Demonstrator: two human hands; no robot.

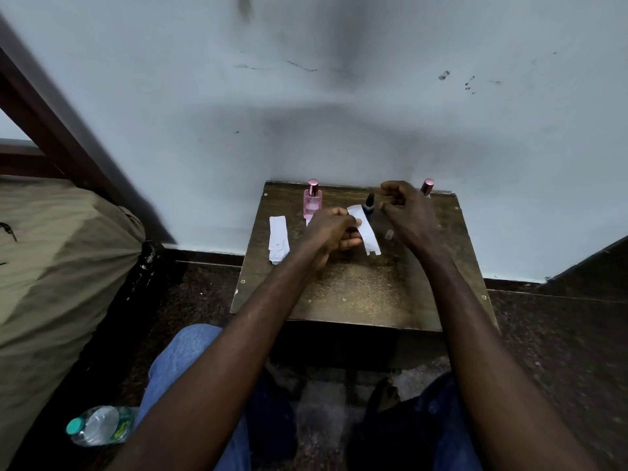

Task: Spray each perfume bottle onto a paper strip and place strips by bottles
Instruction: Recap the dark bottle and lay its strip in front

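Progress is looking partial to me: my left hand (334, 229) is pinching a paper strip (366, 231) just before the dark bottle (369, 203), my right hand (406, 207) is hovering curled and seemingly empty, and other strips (278, 237) are lying beside the pink bottle (312, 200).

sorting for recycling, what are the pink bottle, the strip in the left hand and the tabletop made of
The pink bottle: probably tinted glass, see-through, glossy. The strip in the left hand: thin matte white paper, curving. The tabletop: dark wood or laminate, scuffed.
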